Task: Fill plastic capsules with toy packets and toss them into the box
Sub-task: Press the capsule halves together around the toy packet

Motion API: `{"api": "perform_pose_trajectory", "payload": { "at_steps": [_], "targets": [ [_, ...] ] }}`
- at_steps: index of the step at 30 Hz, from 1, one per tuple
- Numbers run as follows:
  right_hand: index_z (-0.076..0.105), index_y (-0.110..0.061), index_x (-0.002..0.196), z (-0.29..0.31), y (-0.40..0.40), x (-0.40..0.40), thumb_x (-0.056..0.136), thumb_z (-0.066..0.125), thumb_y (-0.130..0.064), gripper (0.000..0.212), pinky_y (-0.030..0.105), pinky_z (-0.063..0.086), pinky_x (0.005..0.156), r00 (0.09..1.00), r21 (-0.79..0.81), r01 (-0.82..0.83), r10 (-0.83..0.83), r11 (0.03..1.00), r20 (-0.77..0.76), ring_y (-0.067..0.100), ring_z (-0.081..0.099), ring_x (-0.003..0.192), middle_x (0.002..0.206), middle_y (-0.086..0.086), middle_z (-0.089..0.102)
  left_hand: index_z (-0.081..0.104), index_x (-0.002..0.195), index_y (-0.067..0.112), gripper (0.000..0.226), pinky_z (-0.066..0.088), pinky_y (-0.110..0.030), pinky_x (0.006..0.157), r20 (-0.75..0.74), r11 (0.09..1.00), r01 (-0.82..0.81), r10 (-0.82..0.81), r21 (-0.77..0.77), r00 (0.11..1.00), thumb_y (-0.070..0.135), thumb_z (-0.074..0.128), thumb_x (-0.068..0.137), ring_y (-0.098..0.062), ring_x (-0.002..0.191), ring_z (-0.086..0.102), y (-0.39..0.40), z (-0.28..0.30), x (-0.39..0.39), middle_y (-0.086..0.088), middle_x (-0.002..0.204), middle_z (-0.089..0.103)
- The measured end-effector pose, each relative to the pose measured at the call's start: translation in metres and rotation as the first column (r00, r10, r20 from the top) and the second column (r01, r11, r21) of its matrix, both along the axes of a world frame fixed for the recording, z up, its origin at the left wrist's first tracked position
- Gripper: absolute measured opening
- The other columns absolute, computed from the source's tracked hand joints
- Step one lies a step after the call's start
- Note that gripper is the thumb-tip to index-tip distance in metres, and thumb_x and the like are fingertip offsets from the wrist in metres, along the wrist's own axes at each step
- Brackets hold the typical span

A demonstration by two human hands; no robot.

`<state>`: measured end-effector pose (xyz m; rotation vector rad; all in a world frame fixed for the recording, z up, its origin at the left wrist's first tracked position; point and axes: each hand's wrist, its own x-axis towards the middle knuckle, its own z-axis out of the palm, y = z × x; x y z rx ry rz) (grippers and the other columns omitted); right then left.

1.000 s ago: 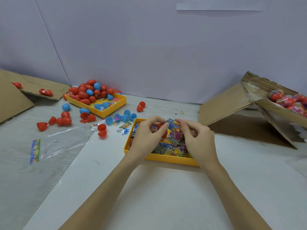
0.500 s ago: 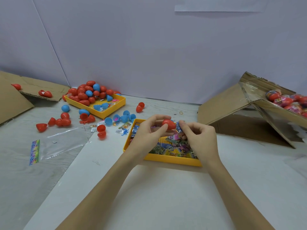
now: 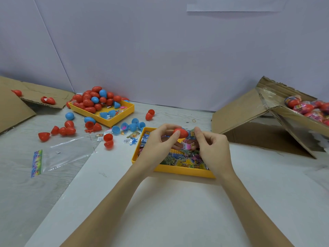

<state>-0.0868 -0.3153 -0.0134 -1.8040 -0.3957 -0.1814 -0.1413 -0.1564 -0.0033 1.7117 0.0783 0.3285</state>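
Observation:
My left hand (image 3: 158, 145) grips a closed red capsule (image 3: 181, 133) between thumb and fingertips, above the near yellow tray (image 3: 178, 169) of toy packets. My right hand (image 3: 212, 150) hovers just right of the capsule with its fingers curled, and its lower fingers pinch the edge of a pink toy packet (image 3: 187, 145) under the capsule. The open cardboard box (image 3: 277, 111) stands tilted at the right, with several filled red capsules (image 3: 306, 107) inside it.
A second yellow tray (image 3: 114, 120) at the back left is heaped with red and blue capsules. Loose capsule halves (image 3: 132, 126) and small packets lie between the trays. An empty clear bag (image 3: 58, 155) lies at the left, with flattened cardboard (image 3: 16, 106) behind it.
The packet that both hands pressed together a second ago is out of sight, and the red capsule now shows closed in my left hand. My right hand has drawn slightly away from it.

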Motion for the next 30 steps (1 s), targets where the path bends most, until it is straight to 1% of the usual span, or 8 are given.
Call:
{"api": "perform_pose_trajectory", "payload": {
  "at_steps": [4,6,9,13,16,20,26,30],
  "targets": [
    [0.082,-0.024,0.088,-0.0004,0.0005,-0.0012,0.103,0.058,-0.04,0.033,0.039,0.06,0.072,0.999,-0.043,-0.051,0.052,0.998,0.011,0.015,0.071,0.07,0.07,-0.004,0.075,0.067,0.122,0.02,0.022,0.06,-0.021,0.072,0.024,1.0,0.028,-0.028,0.013,0.999,0.022,0.065,0.099,-0.014,0.083,0.076,0.0009,0.0003,-0.0022,0.006,0.103,0.075],
    [0.082,-0.023,0.094,0.0004,0.0004,-0.0018,0.101,0.063,-0.037,0.024,0.042,0.06,0.076,0.996,-0.036,-0.088,0.089,0.995,0.03,0.013,0.071,0.072,0.076,-0.007,0.076,0.067,0.126,0.018,0.028,0.06,-0.022,0.074,0.043,0.999,0.029,-0.03,0.026,0.999,0.018,0.067,0.098,-0.013,0.086,0.076,0.0021,-0.0001,-0.0023,0.004,0.107,0.075],
    [0.079,-0.025,0.105,0.0013,-0.0012,-0.0003,0.097,0.07,-0.032,0.015,0.037,0.062,0.077,0.992,-0.005,-0.121,0.121,0.993,0.028,0.01,0.073,0.076,0.083,-0.01,0.077,0.063,0.128,0.02,0.034,0.059,-0.019,0.074,0.045,0.999,0.004,-0.005,0.038,0.999,0.019,0.071,0.095,-0.01,0.087,0.076,0.0011,-0.0009,-0.0012,0.001,0.111,0.074],
    [0.077,-0.025,0.115,0.0013,-0.0038,0.0036,0.092,0.076,-0.028,0.023,0.029,0.063,0.076,0.99,0.054,-0.139,0.139,0.989,-0.001,0.011,0.074,0.08,0.091,-0.009,0.078,0.064,0.118,0.014,0.026,0.059,-0.02,0.07,0.052,1.0,0.003,-0.002,-0.017,0.999,0.02,0.072,0.094,-0.013,0.085,0.076,0.0003,-0.0019,-0.0004,0.002,0.101,0.076],
    [0.076,-0.027,0.116,0.0016,-0.0042,0.0042,0.091,0.077,-0.027,0.025,0.029,0.063,0.078,0.987,0.076,-0.162,0.162,0.984,0.003,0.011,0.074,0.086,0.097,-0.011,0.078,0.066,0.116,0.014,0.023,0.058,-0.02,0.068,0.06,1.0,0.008,-0.006,-0.024,0.998,0.02,0.071,0.095,-0.014,0.084,0.076,0.0014,-0.0013,-0.0007,0.003,0.096,0.077],
    [0.073,-0.037,0.112,0.0012,-0.0051,0.004,0.09,0.076,-0.029,0.024,0.028,0.062,0.079,0.981,0.071,-0.195,0.194,0.978,0.023,0.011,0.074,0.09,0.099,-0.016,0.078,0.067,0.117,0.016,0.023,0.059,-0.021,0.07,0.059,0.999,0.008,-0.006,-0.036,0.998,0.021,0.071,0.095,-0.015,0.084,0.076,0.0017,-0.0008,0.0,0.004,0.096,0.077],
    [0.075,-0.029,0.113,0.0004,-0.0073,0.0061,0.09,0.077,-0.023,0.024,0.031,0.064,0.079,0.969,0.043,-0.248,0.248,0.968,0.001,0.014,0.075,0.087,0.099,-0.012,0.077,0.07,0.117,0.019,0.022,0.06,-0.023,0.072,0.071,1.0,-0.003,0.005,-0.023,0.997,0.021,0.072,0.095,-0.015,0.087,0.076,0.0043,-0.0028,-0.0011,0.003,0.098,0.077],
    [0.075,-0.021,0.117,-0.0004,-0.0065,0.007,0.089,0.079,-0.019,0.028,0.026,0.063,0.073,0.965,0.047,-0.261,0.261,0.964,-0.006,0.013,0.076,0.086,0.1,-0.011,0.077,0.07,0.118,0.02,0.024,0.06,-0.022,0.072,0.08,1.0,-0.011,0.012,-0.003,0.997,0.02,0.072,0.094,-0.014,0.088,0.076,0.0045,-0.0038,-0.0011,0.005,0.1,0.077]
  ]
}}
